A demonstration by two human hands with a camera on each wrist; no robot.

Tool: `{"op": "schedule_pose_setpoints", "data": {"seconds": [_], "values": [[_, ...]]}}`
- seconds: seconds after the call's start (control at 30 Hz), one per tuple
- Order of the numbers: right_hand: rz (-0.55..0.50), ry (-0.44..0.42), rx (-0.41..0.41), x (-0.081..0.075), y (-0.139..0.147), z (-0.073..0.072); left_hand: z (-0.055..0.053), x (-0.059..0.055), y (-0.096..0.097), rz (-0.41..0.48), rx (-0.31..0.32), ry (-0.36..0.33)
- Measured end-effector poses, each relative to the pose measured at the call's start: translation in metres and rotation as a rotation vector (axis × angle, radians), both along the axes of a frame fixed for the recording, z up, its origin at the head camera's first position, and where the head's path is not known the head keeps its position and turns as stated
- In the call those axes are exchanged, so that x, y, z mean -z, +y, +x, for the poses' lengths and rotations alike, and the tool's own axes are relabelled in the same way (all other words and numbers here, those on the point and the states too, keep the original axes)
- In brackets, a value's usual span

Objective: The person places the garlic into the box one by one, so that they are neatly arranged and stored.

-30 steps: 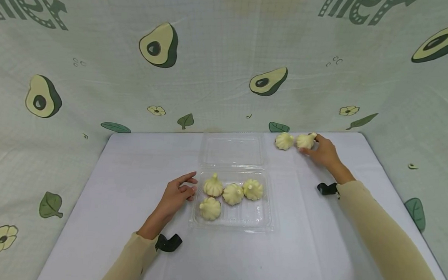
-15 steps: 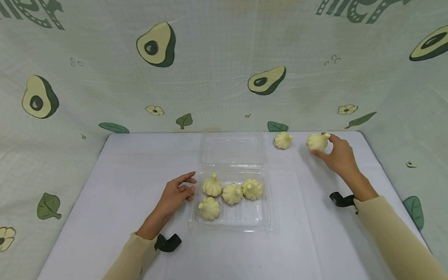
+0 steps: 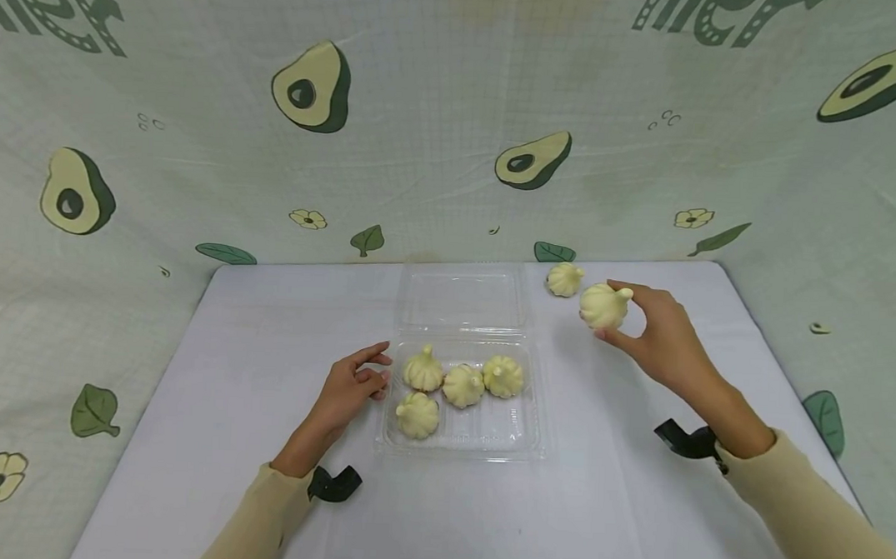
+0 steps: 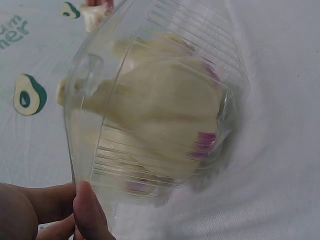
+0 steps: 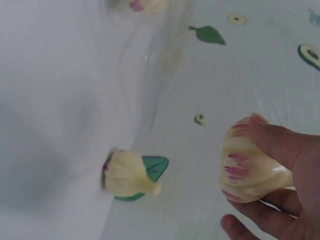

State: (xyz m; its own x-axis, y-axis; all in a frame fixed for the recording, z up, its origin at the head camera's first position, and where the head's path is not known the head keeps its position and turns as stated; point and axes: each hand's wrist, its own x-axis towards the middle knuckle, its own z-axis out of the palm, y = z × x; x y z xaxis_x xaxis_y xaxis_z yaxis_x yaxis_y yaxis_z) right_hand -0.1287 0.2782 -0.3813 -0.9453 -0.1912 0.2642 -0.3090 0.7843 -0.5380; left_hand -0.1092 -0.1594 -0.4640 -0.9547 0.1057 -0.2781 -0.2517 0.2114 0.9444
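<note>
Four garlic bulbs (image 3: 462, 386) lie in the clear container (image 3: 486, 441), whose left rim the left hand (image 3: 350, 390) pinches; the right hand (image 3: 661, 340) grips a fifth bulb (image 3: 602, 307) above the tabletop (image 3: 625, 512). A sixth bulb (image 3: 564, 279), near the far edge, seems left to pack.

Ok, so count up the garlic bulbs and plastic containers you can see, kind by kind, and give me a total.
Garlic bulbs: 6 (4 in the open container, 1 in the right hand, 1 on the table)
Clear plastic containers: 1 (base and lid joined)
Total: 7
</note>
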Motion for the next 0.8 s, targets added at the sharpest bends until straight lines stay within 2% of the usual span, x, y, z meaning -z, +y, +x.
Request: {"op": "schedule_pose_setpoints", "data": {"seconds": [0.2, 0.37, 0.57, 0.8], "values": [[0.003, 0.037, -0.122, -0.007, -0.029, 0.022, 0.0, 0.001, 0.0, 0.0, -0.002, 0.003], [0.016, 0.041, -0.242, -0.005, -0.051, 0.035, 0.0, 0.002, -0.001, 0.002, -0.001, 0.002], [0.045, 0.045, -0.393, 0.003, -0.071, 0.046, 0.0, 0.002, -0.001, 0.002, 0.001, 0.007], [0.145, 0.032, -0.501, 0.01, -0.088, 0.051, 0.0, 0.002, 0.0, 0.001, 0.003, 0.01]]}}
